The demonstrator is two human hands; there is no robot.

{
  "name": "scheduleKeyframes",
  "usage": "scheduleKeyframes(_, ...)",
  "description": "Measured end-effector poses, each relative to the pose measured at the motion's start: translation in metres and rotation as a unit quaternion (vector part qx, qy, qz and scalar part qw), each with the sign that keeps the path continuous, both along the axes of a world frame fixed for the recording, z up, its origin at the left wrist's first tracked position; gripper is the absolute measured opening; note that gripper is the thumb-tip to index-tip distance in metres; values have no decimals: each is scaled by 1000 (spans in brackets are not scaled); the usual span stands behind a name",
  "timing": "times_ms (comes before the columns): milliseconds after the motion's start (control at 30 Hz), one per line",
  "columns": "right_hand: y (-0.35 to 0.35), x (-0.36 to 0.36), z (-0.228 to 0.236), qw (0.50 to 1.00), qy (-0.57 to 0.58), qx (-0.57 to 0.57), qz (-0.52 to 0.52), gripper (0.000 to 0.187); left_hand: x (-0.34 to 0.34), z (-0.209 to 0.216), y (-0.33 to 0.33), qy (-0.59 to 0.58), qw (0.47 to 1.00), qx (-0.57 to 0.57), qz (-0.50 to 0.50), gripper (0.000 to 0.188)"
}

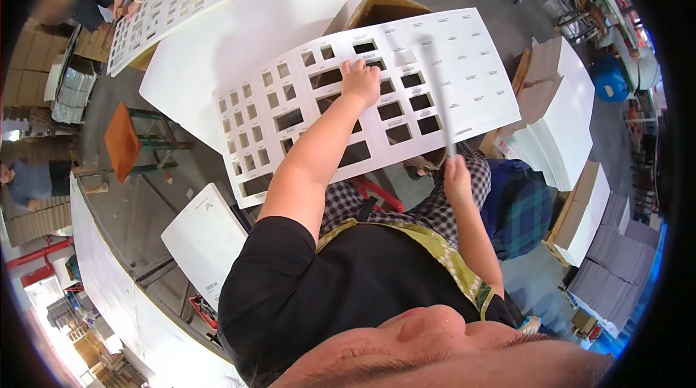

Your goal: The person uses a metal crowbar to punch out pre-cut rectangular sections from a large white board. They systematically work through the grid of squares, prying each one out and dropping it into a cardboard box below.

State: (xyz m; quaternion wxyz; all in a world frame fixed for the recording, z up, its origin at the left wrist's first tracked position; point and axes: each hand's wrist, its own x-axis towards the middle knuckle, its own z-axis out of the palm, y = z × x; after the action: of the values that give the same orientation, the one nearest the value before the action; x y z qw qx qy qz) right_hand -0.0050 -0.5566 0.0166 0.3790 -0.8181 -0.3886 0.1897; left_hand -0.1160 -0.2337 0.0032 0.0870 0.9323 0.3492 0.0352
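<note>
A white board [471, 101] with rows of rectangular cut-outs lies tilted across my lap and a cardboard box. Openings fill its left and middle; toward the right the sections are still solid with small printed marks. My left hand [360, 83] presses on the board's middle, fingers bent at the edge of an opening, seemingly gripping the strip there. My right hand [457, 179], by the near right edge, is closed around a long thin grey stick [448, 127]. Motion blurs the stick's far end over the solid part, so its tip cannot be made out.
Behind the board are a large white sheet [196, 62] and an open cardboard box [388, 7]. Stacked white boards [558, 116] stand on the right. An orange-topped stool [123, 141] is on the left. Another person's hands [130, 9] work on a similar perforated board [181, 3] at upper left.
</note>
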Motion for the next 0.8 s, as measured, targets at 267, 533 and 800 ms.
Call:
scheduleKeyframes(267, 14, -4, 69, 990, 98, 102, 7, 32, -4, 4, 1, 3, 1000, 3, 4, 20)
scheduleKeyframes(533, 62, 26, 22, 966, 256, -8, -36, 33, 0, 8, 1, -5, 1000, -18, 0, 23)
scheduleKeyframes(800, 64, 13, -6, 997, -74, 34, 10, 35, -1, 8, 0, 3, 1000, -17, 3, 23)
